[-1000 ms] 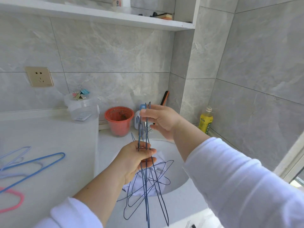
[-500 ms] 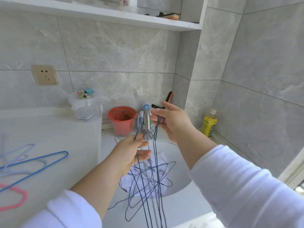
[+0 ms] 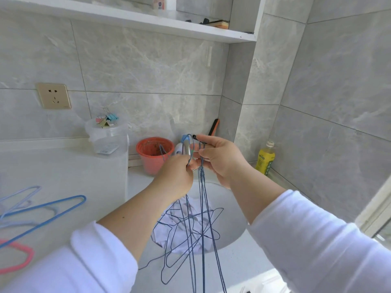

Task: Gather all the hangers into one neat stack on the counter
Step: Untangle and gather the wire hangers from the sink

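We pinch tangled dark-blue wire hangers (image 3: pixel 191 229) in left hand (image 3: pixel 177 178) and right hand (image 3: pixel 220 159), untangling; next carry them to counter (image 3: pixel 63 178) left.

Both hands, left (image 3: pixel 176 176) and right (image 3: pixel 220 159), pinch the necks of a dangling tangle of dark wire hangers (image 3: pixel 196 229) above the sink (image 3: pixel 234 208), while blue (image 3: pixel 48 212) and pink (image 3: pixel 19 256) hangers lie on the counter (image 3: pixel 63 176)

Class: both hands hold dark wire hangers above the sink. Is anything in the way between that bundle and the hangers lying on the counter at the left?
Nothing visible blocks it. The wire hangers hang over the sink; the counter towards the blue hanger is bare. The tub and pot stand back by the wall.
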`<state>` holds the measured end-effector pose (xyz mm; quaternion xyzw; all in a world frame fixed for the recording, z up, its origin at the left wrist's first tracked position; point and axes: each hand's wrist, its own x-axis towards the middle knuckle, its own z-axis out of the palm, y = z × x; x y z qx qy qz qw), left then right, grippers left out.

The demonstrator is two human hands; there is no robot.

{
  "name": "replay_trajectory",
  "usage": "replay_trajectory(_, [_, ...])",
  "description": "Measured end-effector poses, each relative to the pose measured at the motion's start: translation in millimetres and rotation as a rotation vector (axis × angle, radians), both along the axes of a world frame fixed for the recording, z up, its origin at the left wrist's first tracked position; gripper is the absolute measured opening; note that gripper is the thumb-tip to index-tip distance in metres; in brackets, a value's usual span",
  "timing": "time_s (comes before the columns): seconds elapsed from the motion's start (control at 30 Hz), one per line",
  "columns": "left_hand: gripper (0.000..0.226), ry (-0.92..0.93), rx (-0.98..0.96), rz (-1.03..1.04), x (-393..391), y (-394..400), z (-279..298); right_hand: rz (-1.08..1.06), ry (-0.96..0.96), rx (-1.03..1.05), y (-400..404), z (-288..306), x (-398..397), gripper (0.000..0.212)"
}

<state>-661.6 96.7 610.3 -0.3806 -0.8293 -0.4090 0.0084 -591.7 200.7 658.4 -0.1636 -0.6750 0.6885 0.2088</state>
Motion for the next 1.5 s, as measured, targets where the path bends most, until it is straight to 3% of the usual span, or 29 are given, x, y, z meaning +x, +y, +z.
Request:
replay_trajectory(0.1, [0.014, -0.084, 0.087, -0.034, 5.9, 6.3, 1.1, -0.033, 0.005, 0.007, -3.8, -0.7, 1.0, 0.045])
replay_trajectory(0.27, [0.043, -0.022, 0.148, 0.014, 12.9, 7.6, 5.6, -0.047, 0.002, 0.001, -11.6, -2.0, 7.3, 0.032])
replay_trajectory(0.43, [0.022, -0.043, 0.097, 0.032, 15.6, 8.3, 11.1, -0.042, -0.079, 0.095, -6.4, -6.3, 12.2, 0.039])
replay_trajectory(0.53, [0.021, -0.096, 0.079, -0.007, 16.1, 9.3, 12.4, -0.021, -0.1, 0.099, -1.8, -10.1, 16.9, 0.038])
replay_trajectory(0.73, [0.022, -0.086, 0.072, -0.013, 19.5, 10.6, 14.7, 0.009, -0.045, 0.027, -0.3, -14.3, 21.9, 0.055])
replay_trajectory(0.93, [0.016, -0.043, 0.123, 0.074, 18.1, 7.9, 20.5, 0.067, 0.018, -0.041, 2.3, -18.2, 27.2, 0.045])
replay_trajectory(1.2, [0.014, -0.593, 0.378, 0.029, 6.4, 6.3, 22.0, -0.061, -0.025, 0.027, 10.4, -22.7, 28.9, 0.052])
replay_trajectory(1.33, [0.02, -0.756, 0.477, -0.068, 4.1, 1.4, 24.8, -0.128, -0.006, -0.028, 13.2, -19.7, 31.0, 0.05])
replay_trajectory(1.5, [0.006, -0.918, 0.522, -0.141, 3.9, -0.1, 34.8, -0.103, -0.018, -0.017, 10.3, -9.9, 32.1, 0.057])
